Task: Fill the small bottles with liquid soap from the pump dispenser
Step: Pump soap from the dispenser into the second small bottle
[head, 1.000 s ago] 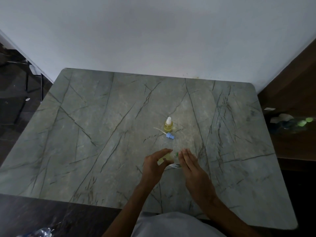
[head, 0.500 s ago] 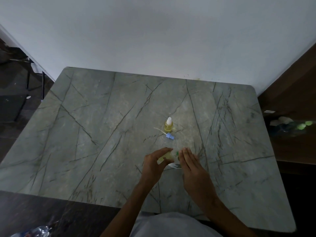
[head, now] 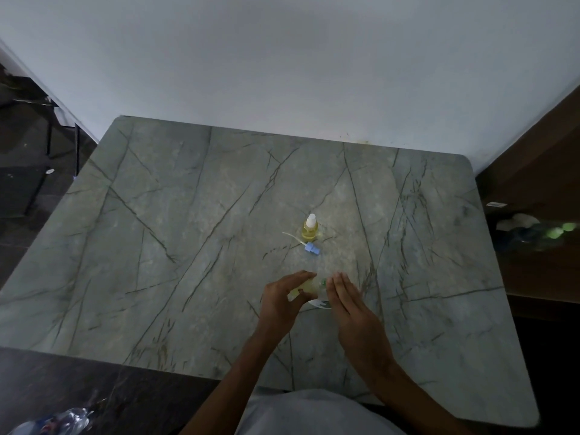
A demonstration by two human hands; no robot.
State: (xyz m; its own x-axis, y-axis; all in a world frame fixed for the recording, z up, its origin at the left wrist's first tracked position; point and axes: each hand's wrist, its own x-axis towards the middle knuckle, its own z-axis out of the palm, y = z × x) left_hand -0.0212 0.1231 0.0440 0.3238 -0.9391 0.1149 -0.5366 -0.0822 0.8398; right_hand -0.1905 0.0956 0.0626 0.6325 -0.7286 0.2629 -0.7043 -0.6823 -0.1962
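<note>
A small bottle (head: 309, 230) of yellow liquid with a white cap stands upright mid-table. In front of it lies a blue cap with a thin white tube (head: 312, 248). Nearer me, my left hand (head: 284, 298) is closed around another small yellowish bottle (head: 302, 289), tilted toward the right. My right hand (head: 351, 309) lies flat, fingers together, over the top of the pump dispenser (head: 320, 303); only a white rim and a green bit of the dispenser show between my hands. The rest of the dispenser is hidden.
The grey marbled table (head: 188, 246) meets a white wall at the back. A dark wooden surface with greenish items (head: 539, 230) lies to the right. A clear plastic bottle (head: 53, 420) sits on the dark floor at lower left.
Both hands keep the same pose around the bottle and dispenser. The whole scene only shifts slightly in the frame as my head moves.
</note>
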